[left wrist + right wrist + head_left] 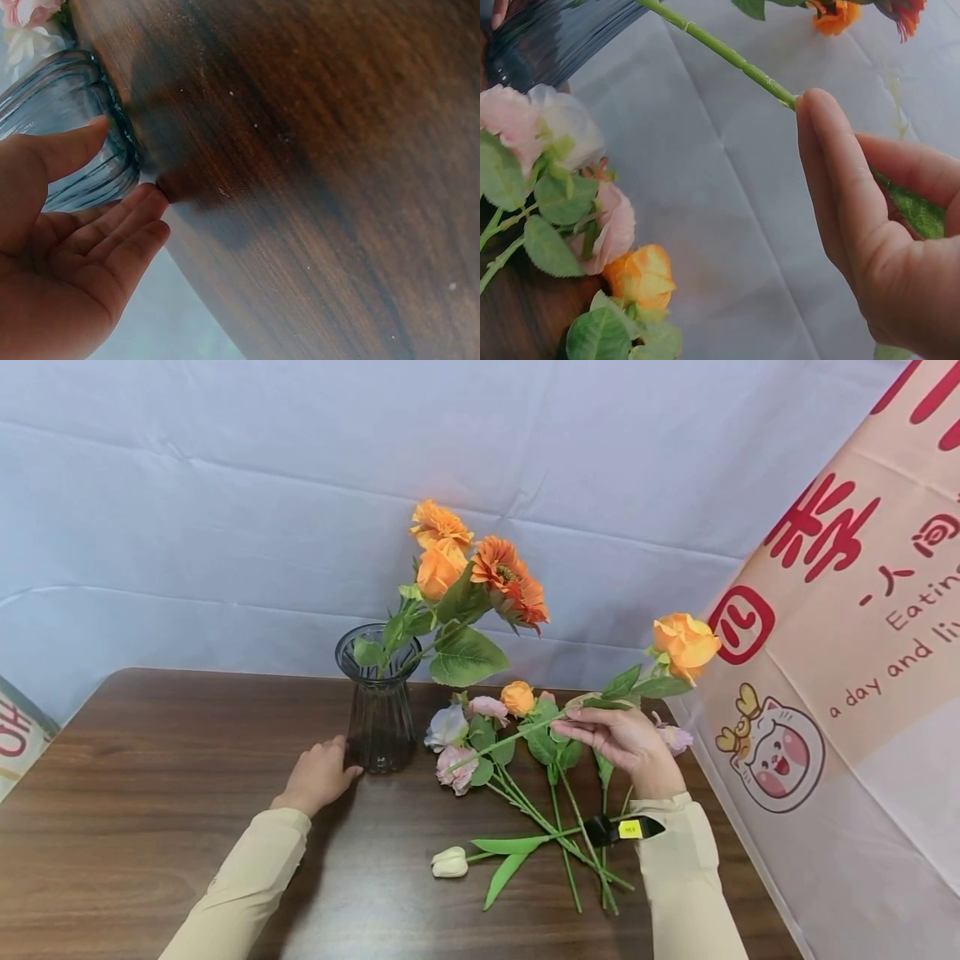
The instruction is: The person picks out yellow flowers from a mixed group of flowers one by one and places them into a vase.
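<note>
My left hand (318,777) holds the base of a grey ribbed glass vase (381,727), thumb and fingers on either side of it in the left wrist view. In the vase stand an orange rose (441,568), an orange ruffled flower (438,522) and a red-orange daisy-like flower (510,581). My right hand (618,735) pinches the green stem (727,58) of another orange rose (684,645), raised above the flowers on the table. Its bloom points up to the right, and the bare stem end slants down towards the vase.
On the brown wooden table (172,777) lie pink flowers (457,768), a pale bluish flower (447,727), a small orange rose (517,697) and a white tulip (450,862), stems crossing. Pale cloth (262,527) hangs behind; a printed banner (825,635) stands at the right.
</note>
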The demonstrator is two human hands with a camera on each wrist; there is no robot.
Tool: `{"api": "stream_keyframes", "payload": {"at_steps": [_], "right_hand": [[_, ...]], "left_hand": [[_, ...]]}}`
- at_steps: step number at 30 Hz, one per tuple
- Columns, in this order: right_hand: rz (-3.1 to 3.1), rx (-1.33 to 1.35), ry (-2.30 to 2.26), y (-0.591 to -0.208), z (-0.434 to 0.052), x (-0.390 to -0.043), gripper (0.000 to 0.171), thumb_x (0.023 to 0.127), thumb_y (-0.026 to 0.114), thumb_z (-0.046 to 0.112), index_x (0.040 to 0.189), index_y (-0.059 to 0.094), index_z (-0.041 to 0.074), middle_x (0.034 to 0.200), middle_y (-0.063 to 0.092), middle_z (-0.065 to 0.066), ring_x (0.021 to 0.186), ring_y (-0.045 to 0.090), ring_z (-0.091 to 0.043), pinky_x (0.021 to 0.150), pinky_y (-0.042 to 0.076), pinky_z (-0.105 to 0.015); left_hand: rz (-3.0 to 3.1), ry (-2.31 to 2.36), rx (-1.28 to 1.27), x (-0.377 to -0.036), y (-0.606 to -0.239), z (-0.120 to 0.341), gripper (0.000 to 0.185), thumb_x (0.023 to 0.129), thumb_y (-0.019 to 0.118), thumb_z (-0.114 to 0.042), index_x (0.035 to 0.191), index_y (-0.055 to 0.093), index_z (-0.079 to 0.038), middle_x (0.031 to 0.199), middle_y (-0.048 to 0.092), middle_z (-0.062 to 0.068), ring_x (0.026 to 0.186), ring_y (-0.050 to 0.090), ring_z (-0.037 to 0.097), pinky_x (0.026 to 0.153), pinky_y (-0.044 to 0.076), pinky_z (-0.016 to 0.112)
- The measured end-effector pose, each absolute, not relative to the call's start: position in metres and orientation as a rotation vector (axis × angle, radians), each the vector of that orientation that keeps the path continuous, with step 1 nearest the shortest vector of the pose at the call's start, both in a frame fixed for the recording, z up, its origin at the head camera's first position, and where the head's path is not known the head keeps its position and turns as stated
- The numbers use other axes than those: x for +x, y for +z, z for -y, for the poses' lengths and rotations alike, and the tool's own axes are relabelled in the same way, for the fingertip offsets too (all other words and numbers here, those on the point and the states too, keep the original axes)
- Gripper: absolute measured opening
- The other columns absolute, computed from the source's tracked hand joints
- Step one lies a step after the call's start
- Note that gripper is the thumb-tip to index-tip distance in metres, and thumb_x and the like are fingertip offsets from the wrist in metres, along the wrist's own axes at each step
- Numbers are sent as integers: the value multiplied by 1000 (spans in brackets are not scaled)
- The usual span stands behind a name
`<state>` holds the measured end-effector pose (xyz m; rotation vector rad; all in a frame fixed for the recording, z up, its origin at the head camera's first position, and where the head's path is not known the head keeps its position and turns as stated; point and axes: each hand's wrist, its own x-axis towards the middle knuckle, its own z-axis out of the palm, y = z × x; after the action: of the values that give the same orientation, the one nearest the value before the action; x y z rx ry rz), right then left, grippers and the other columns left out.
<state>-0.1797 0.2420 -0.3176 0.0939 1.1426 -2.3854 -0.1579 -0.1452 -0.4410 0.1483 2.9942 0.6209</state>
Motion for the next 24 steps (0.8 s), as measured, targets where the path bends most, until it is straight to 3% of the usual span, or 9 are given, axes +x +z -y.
{"api": "stream_keyframes", "payload": {"at_steps": [24], "right_hand": [[-1104, 75, -2479, -282, -216, -194, 24, 89, 39, -16, 86, 63, -15, 88, 60, -28, 92, 61, -39, 87, 48, -41]], "left_hand": [[-3006, 626, 157, -157, -440, 145, 51, 85, 65, -20, 116, 48, 16, 104, 57, 32, 92, 56, 46, 76, 47, 53]]}}
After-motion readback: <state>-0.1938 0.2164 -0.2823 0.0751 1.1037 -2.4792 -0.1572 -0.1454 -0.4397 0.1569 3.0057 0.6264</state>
